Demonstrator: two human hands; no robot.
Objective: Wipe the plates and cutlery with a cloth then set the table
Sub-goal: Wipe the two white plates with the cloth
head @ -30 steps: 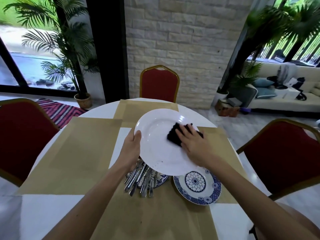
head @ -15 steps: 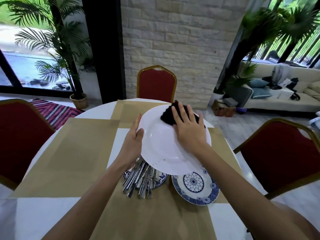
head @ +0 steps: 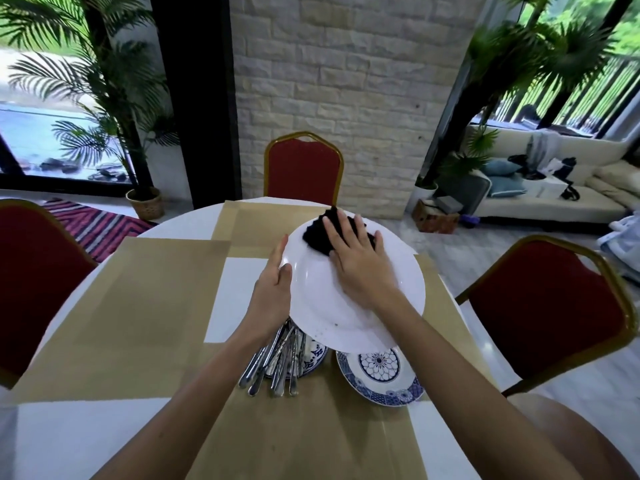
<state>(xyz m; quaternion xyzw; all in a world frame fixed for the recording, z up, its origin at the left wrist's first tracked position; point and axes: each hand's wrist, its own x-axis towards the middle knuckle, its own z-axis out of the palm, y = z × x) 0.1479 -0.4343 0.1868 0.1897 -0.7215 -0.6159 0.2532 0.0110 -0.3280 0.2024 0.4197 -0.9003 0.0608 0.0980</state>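
Observation:
A large white plate (head: 322, 299) is held tilted above the round table (head: 52, 441). My left hand (head: 273, 292) grips its left rim, thumb on the face, fingers behind. My right hand (head: 360, 261) lies flat with spread fingers on a black cloth (head: 318, 237) and presses it against the plate's far part. Below the plate, several pieces of steel cutlery (head: 277, 362) lie in a bundle on a blue-patterned plate (head: 313, 360). A second blue-and-white patterned plate (head: 381, 379) sits just to its right.
Tan placemats (head: 131, 306) cover much of the white table. Red chairs with gold frames stand at the far side (head: 303, 168), the left (head: 31, 278) and the right (head: 550, 310). Potted palms, a striped rug and a sofa lie beyond.
My right hand has slid the black cloth from the plate's right middle up to its far edge. The left hand keeps the same hold on the rim.

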